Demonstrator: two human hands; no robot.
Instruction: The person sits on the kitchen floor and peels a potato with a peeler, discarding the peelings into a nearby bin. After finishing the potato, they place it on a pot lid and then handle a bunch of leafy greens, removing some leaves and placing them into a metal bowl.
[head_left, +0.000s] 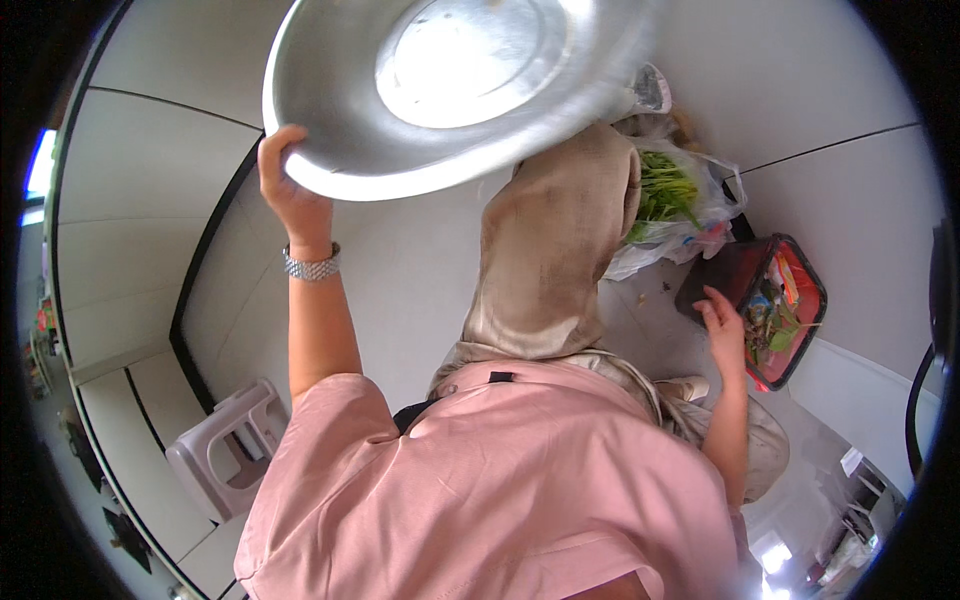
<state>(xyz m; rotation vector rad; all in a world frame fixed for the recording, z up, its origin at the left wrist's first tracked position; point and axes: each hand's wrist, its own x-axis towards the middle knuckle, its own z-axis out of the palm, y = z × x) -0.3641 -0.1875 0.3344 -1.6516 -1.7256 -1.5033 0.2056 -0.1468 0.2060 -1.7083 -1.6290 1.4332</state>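
Observation:
My left hand (292, 187), with a metal-banded watch at the wrist, grips the rim of a wide stainless steel basin (465, 75). The basin is tilted so that its inside faces me, and its upper part runs out of the picture. No contents show in the part I see. Down at the right, my right hand (724, 322) hangs with nothing in it, its fingers loosely bent and slightly apart. It is nearest to a black-and-red waste bin (780, 247), which holds leaf scraps and wrappers; whether they touch is unclear.
Green leafy vegetables (664, 191) lie in a clear plastic bag (637, 259) on the floor beside my knee. A plastic stool (225, 450) stands at the left by pale cabinets (150, 157). More cabinet fronts (847, 202) line the right side.

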